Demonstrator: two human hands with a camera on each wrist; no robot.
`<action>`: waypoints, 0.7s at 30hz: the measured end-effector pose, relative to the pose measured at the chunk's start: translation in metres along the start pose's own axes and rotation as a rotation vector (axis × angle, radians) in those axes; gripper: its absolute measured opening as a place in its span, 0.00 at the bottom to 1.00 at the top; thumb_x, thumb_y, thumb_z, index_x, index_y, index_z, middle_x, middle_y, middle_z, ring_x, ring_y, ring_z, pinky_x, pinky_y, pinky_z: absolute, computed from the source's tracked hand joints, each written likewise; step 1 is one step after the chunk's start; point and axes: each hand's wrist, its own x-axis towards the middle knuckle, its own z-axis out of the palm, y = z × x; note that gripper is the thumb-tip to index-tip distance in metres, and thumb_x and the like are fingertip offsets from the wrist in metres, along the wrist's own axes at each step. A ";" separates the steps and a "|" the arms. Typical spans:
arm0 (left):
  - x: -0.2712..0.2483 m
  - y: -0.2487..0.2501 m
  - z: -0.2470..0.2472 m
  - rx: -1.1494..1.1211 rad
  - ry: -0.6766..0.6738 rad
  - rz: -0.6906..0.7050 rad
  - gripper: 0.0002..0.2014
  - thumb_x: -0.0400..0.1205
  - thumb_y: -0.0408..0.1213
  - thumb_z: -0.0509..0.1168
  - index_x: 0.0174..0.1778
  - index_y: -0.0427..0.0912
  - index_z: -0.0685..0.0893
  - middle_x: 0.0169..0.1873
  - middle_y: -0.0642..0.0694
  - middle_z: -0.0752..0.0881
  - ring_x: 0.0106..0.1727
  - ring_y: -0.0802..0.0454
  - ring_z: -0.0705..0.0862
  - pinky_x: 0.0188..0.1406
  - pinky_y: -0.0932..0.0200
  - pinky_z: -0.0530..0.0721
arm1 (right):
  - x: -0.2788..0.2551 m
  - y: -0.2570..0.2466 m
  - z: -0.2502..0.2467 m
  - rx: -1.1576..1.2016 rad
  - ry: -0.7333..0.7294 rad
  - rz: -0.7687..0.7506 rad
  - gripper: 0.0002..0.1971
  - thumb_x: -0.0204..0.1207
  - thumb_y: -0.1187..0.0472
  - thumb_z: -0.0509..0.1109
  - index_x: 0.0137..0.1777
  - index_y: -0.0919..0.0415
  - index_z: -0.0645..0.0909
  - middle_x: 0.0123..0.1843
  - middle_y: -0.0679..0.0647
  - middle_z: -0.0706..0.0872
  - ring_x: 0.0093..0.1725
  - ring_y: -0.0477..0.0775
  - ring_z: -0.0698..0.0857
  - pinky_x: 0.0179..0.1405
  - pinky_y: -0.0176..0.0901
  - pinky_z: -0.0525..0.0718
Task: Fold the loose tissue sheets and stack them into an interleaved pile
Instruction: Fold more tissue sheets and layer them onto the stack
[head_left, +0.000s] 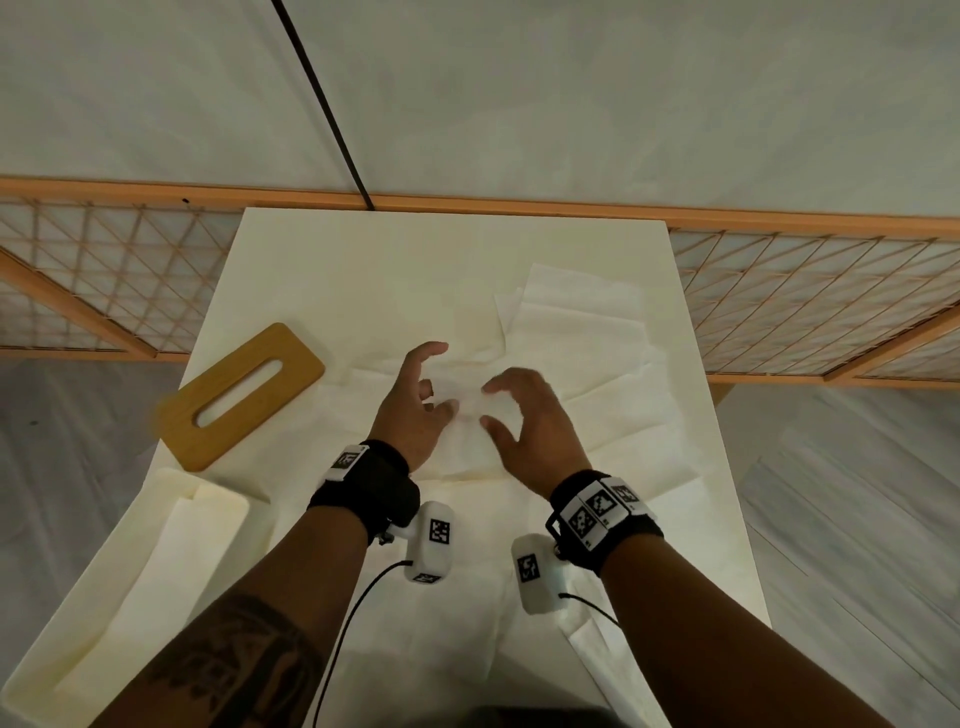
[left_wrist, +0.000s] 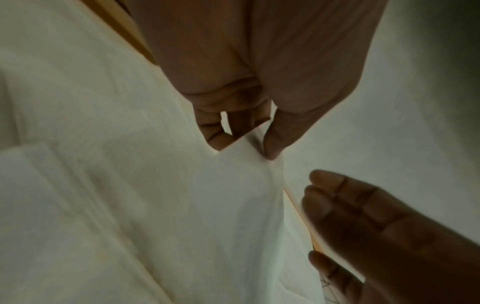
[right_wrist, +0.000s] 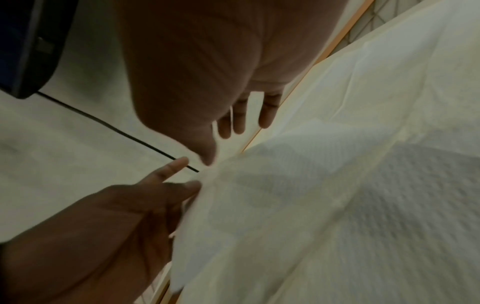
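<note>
Over the middle of the desk (head_left: 363, 270), the left hand (head_left: 410, 410) pinches the raised corner of a tissue sheet (head_left: 470, 415) between thumb and bent fingers (left_wrist: 218, 137); its index finger sticks out straight, touching nothing. The right hand (head_left: 535, 426) hovers just beside that corner with its fingers (left_wrist: 335, 197) loosely spread and slightly curved, thumb apart from them. Whether they touch the sheet I cannot tell; they grip nothing. The lifted sheet rises from a spread of loose tissue sheets (head_left: 582, 332) covering the centre and right of the desk. A wooden lid (head_left: 239, 395) with a slot lies flat at the left, and a white box (head_left: 130, 587) with tissue inside sits at the near left corner.
</note>
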 end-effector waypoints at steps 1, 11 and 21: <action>-0.001 0.002 -0.002 0.027 0.000 0.036 0.32 0.82 0.29 0.68 0.72 0.69 0.69 0.72 0.60 0.76 0.71 0.48 0.78 0.68 0.50 0.82 | 0.004 0.003 -0.003 -0.047 -0.008 0.050 0.22 0.74 0.61 0.77 0.68 0.52 0.78 0.68 0.47 0.77 0.68 0.51 0.78 0.66 0.56 0.81; -0.001 0.009 -0.037 0.324 0.006 0.175 0.11 0.82 0.36 0.71 0.55 0.57 0.88 0.46 0.61 0.88 0.41 0.69 0.81 0.42 0.74 0.74 | 0.025 0.019 -0.031 -0.182 -0.193 0.372 0.05 0.77 0.49 0.76 0.44 0.40 0.83 0.54 0.38 0.88 0.57 0.47 0.86 0.66 0.55 0.80; 0.004 0.006 -0.050 0.326 0.073 0.087 0.03 0.78 0.47 0.77 0.41 0.59 0.89 0.55 0.56 0.83 0.56 0.58 0.81 0.60 0.60 0.75 | 0.014 0.023 -0.060 0.372 -0.151 0.499 0.05 0.76 0.55 0.79 0.47 0.54 0.89 0.44 0.50 0.92 0.39 0.45 0.87 0.40 0.38 0.84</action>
